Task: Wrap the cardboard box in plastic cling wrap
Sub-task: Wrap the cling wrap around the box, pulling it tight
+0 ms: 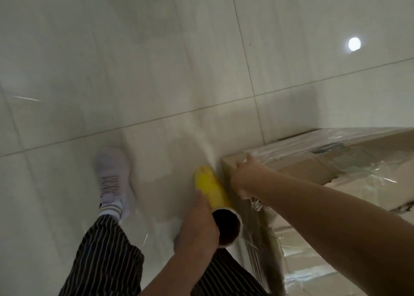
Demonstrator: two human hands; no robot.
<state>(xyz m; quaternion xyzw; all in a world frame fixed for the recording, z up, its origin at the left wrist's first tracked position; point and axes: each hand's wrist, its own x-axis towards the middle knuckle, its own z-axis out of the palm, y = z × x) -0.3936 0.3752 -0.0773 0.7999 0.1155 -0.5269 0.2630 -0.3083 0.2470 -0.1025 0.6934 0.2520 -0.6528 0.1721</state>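
Tiled floor (156, 60); left hand (197, 222) around roll (210, 186), right hand (243, 178) around box (313, 172) corner

Left hand (198, 223) low at centre, fingers curled round the near open end of the roll (210, 186), back of hand to camera. Left forearm (179, 269) bare, rising from the bottom edge. Right hand (243, 179) reaches further out, on the near corner of the cardboard box (313, 172), thumb up top, fingers bent down over the edge; blurred, exact grip unclear. Right forearm (324, 210) bare, nearly straight, coming in from lower right. Hands close together, not touching. Left leg (105, 251) stepped forward, foot (112, 177) flat on the floor.
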